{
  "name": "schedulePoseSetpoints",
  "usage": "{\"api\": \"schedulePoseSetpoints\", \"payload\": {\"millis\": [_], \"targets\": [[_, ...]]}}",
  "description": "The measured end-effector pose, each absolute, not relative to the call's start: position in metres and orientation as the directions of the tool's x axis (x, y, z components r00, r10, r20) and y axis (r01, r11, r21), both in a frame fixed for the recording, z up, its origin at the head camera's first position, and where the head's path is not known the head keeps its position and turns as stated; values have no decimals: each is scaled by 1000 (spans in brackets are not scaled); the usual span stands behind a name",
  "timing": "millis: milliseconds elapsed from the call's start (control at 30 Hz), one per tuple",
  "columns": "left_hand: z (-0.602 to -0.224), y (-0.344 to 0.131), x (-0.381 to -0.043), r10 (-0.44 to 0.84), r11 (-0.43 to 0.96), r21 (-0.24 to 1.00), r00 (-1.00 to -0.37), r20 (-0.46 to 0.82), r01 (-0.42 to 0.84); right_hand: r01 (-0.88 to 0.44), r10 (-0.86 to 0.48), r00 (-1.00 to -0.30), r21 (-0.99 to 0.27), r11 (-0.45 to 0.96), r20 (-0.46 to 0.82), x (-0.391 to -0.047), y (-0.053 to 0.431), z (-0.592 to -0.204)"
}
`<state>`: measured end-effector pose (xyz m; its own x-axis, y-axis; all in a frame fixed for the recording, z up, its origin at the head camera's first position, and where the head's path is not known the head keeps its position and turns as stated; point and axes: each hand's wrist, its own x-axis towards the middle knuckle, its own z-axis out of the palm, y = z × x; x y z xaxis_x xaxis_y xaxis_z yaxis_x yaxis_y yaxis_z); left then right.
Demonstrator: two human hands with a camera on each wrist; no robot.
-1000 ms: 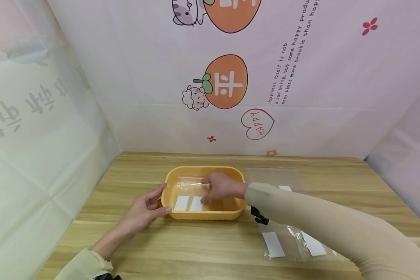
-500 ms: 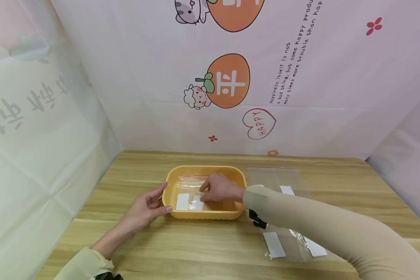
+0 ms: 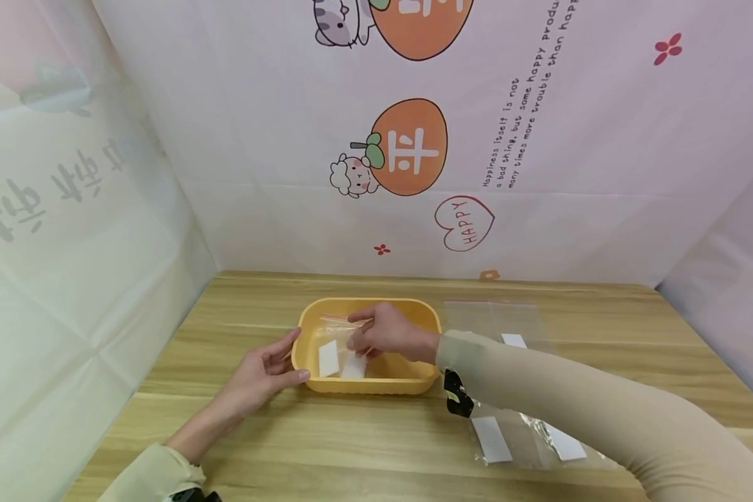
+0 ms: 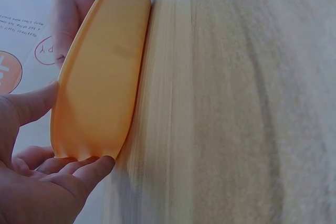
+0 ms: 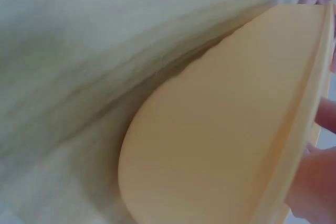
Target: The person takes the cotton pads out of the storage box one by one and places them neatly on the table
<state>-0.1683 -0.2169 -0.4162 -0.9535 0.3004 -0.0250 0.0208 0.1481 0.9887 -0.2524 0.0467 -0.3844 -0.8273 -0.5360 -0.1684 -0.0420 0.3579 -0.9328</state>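
A yellow plastic basin stands on the table in the head view. My left hand grips its left end, thumb at the near rim and fingers around the side; the left wrist view shows those fingers curled against the basin wall. Inside lie clear zip-lock bags with white rectangular patches. My right hand reaches into the basin and pinches a zip-lock bag, its fingertips partly hidden. In the right wrist view the basin's outer wall covers most of that hand.
More clear bags with white patches lie flat on the wooden table right of the basin, partly under my right forearm. A printed cloth wall rises behind the table, with more cloth at both sides.
My right hand has shifted slightly left inside the basin, its fingers closing on a bag. The bags' white patches there have tilted. My left hand has kept its hold.
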Motion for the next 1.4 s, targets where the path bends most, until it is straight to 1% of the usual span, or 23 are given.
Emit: {"api": "schedulePoseSetpoints", "payload": {"millis": [67,133,267,500,733,867,1033,1167,1400], "targets": [[-416,-217,-168,308,141,990,-951,-26,18,31,-541,-815,-949,315,-206,-253,45,-385],[-416,-217,-168,310,141,990,-950,-26,19,69,-542,-806,-948,311,-236,-253,43,-385],[-416,-217,-167,308,145,989,-951,-21,25,82,-528,-808,-938,338,-261,-252,41,-382],[-415,-214,-168,312,144,989,-950,-19,27,47,-526,-810,-923,383,-259,-251,49,-371],[-417,-214,-167,302,169,985,-953,-30,23,-4,-570,-789,-926,378,-229,-253,64,-355],[-418,-214,-167,294,183,983,-955,-29,27,-31,-573,-792,-924,382,-210,-252,76,-341],[-418,-215,-166,301,175,983,-954,-9,46,-62,-563,-802,-911,407,-197,-248,97,-318],[-419,-216,-165,290,179,983,-957,-18,36,-95,-563,-807,-901,422,-178,-246,116,-302],[-418,-213,-165,284,182,983,-959,-21,32,-114,-557,-815,-898,424,-159,-241,165,-282]]}}
